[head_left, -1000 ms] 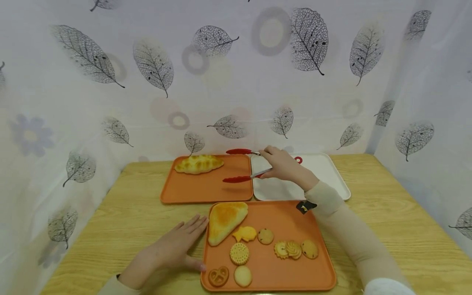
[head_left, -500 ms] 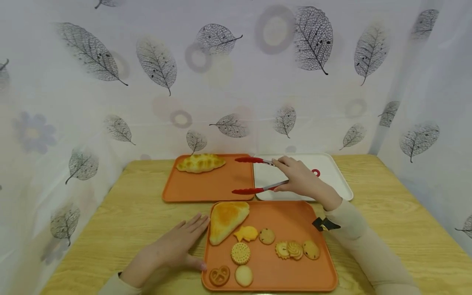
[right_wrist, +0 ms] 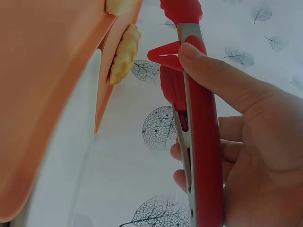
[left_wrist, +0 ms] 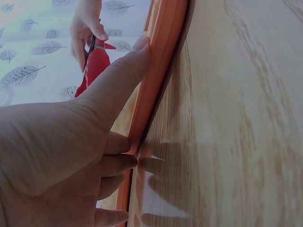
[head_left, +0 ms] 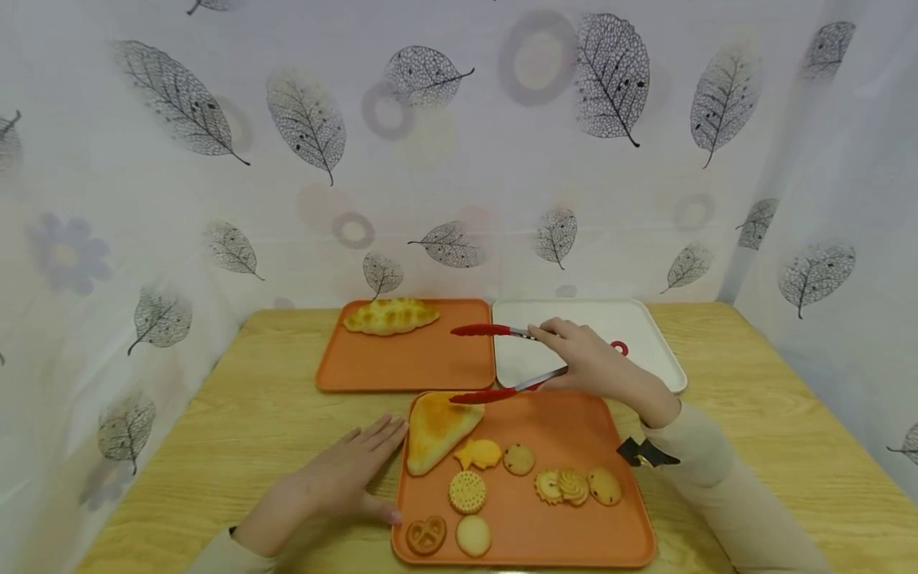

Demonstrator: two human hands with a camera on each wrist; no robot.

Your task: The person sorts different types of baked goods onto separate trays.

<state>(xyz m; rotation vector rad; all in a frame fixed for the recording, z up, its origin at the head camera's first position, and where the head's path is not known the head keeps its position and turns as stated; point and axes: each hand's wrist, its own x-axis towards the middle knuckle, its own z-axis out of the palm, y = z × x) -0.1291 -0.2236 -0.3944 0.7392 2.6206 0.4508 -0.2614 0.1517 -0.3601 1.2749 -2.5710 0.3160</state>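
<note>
My right hand [head_left: 598, 363] grips red-tipped metal tongs [head_left: 495, 394] by their handle, above the white tray [head_left: 634, 323] and the near orange tray [head_left: 559, 534]. Their two arms are spread and point left, with nothing between the tips. In the head view, the nearer tip overlaps the back of a triangular bread [head_left: 433, 434]; whether they touch I cannot tell. The right wrist view shows the thumb along the red grip [right_wrist: 203, 156]. With fingers outstretched, my left hand [head_left: 337, 482] lies against the left edge of the near orange tray, its thumb on the rim.
A long golden bread [head_left: 390, 316] lies on the far orange tray [head_left: 402, 363], beside the white tray. Near the front are a fish-shaped biscuit [head_left: 479, 454], a pretzel-shaped one [head_left: 426, 536] and several round cookies. A leaf-patterned curtain [head_left: 459, 159] closes off the back.
My right hand has moved right and toward me with the tongs, from over the far trays to the back of the near tray. My left hand stays put.
</note>
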